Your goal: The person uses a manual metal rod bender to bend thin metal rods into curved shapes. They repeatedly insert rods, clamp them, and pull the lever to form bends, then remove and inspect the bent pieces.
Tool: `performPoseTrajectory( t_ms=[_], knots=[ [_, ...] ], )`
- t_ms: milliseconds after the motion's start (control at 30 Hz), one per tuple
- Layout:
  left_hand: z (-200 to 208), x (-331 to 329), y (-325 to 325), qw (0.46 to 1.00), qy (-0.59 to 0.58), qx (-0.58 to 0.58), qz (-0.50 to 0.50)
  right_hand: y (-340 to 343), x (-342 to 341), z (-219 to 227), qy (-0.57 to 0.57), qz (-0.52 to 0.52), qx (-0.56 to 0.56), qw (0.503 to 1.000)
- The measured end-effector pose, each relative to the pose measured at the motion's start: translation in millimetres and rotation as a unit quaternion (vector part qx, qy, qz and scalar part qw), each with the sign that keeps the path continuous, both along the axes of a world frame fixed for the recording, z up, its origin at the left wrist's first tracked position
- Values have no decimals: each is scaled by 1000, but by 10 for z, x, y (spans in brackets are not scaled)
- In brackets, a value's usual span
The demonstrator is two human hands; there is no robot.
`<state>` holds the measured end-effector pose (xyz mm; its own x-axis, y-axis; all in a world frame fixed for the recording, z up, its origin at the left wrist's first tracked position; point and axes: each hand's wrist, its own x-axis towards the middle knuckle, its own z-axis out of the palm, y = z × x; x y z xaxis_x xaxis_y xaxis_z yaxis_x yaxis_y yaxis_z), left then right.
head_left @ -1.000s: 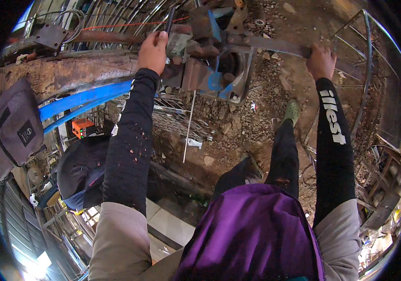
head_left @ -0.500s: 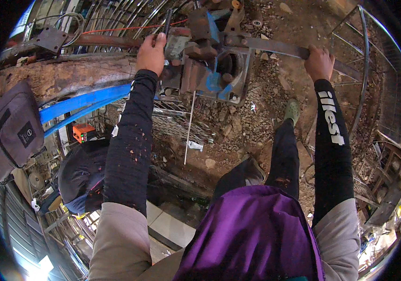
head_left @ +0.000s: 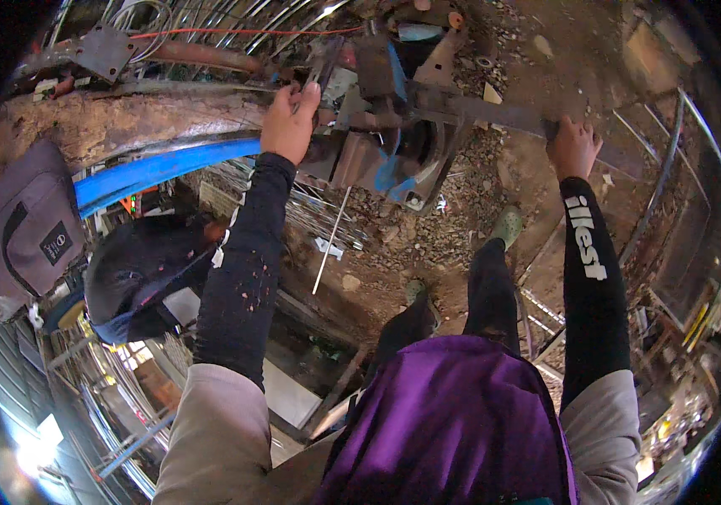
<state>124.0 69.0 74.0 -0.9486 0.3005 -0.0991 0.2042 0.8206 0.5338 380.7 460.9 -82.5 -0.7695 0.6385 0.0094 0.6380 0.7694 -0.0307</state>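
Purple cloth (head_left: 453, 429) fills the lower centre. Farther up, at upper right, the right hand (head_left: 575, 149) has its fingers wrapped around a flat metal lever (head_left: 503, 115), joined to a blue-marked machine (head_left: 384, 172) at upper centre. Beside it, the left hand's (head_left: 290, 126) fingers curl around a dark bar (head_left: 323, 63). Shiny rods (head_left: 238, 34) lie beyond, upper left.

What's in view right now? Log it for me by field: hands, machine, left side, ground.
left hand: left hand gripping a dark metal bar
right hand: right hand at a flat metal lever; blur hides how firmly
machine: rusty metal machine with blue patches, lever extending from its right side
left side: blue beam, just below a rough brown beam in the picture
ground: brown dirt and stones
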Motion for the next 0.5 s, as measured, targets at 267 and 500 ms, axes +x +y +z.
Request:
performPoseTrajectory(
  t_ms=[267,500],
  knots=[
    [145,622,-119,911,165,351,142,490,-887,-55,-2,150,28,988],
    [-510,2423,-1307,970,86,-9,228,699,-1996,-67,-77,248,46,965]
  ],
)
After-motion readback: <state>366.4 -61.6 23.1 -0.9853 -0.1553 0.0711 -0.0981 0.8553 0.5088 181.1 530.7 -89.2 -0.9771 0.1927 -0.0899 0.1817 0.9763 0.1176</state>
